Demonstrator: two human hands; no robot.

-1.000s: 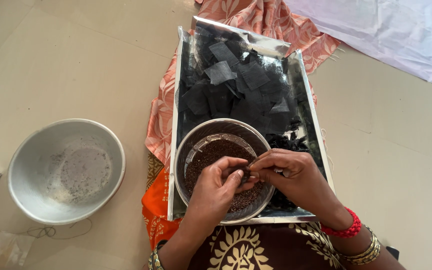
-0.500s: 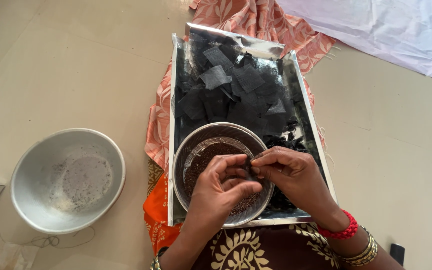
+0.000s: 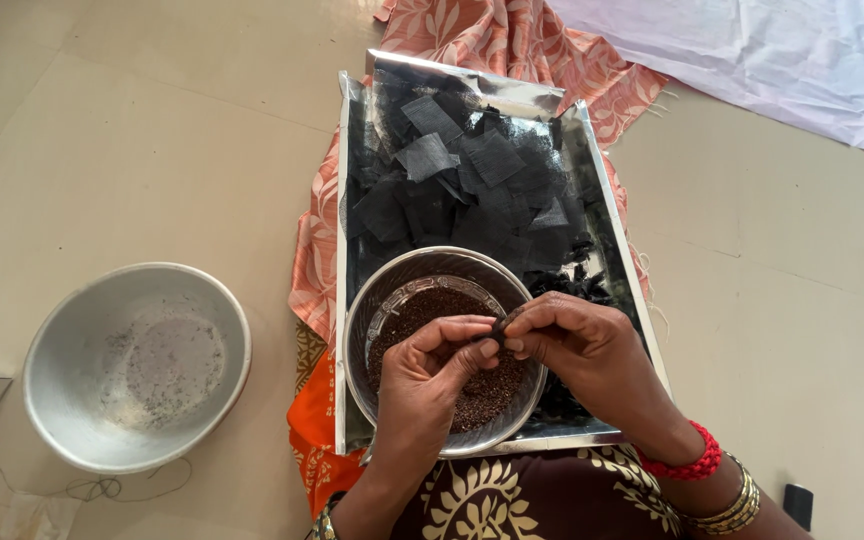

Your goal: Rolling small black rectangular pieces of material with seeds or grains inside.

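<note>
While both hands meet above the steel bowl [image 3: 377, 300] of brown seeds [image 3: 422, 312], left hand [image 3: 430, 375] and right hand [image 3: 582, 350] pinch one small dark piece [image 3: 499, 327] between closed fingertips. The bowl sits in a foil tray [image 3: 344, 200] of black squares [image 3: 472, 180].

Small dark piece [image 3: 499, 331] pinched above seed-filled steel bowl [image 3: 377, 300].

The small dark thing [image 3: 498, 332] pinched between both hands is too tiny to identify. The tray's [image 3: 352, 250] near edge hides under the steel bowl [image 3: 372, 300].
</note>
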